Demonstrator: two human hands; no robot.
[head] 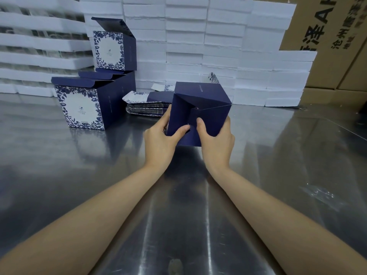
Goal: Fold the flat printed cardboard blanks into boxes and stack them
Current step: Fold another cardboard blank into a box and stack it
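1. Nearest the camera, two bare forearms are reaching out over the shiny metal counter toward its middle.
2. The left hand and the right hand are both gripping a half-formed navy box, holding it above the counter with its bottom turned toward the person; both thumbs are pressing on the bottom flaps.
3. The step in hand appears to be locking the bottom: the flaps are overlapping but one corner is gaping. The next move likely calls for pushing the last flap in until it catches, then turning the box upright.
4. Just behind the box, a pile of flat blanks is lying on the counter, navy with blue floral print on white.
5. Farther left, finished boxes are standing with lids open, one smaller-looking box stacked on top.
6. Behind everything, white foam trays are forming a wall, with a brown carton at right.
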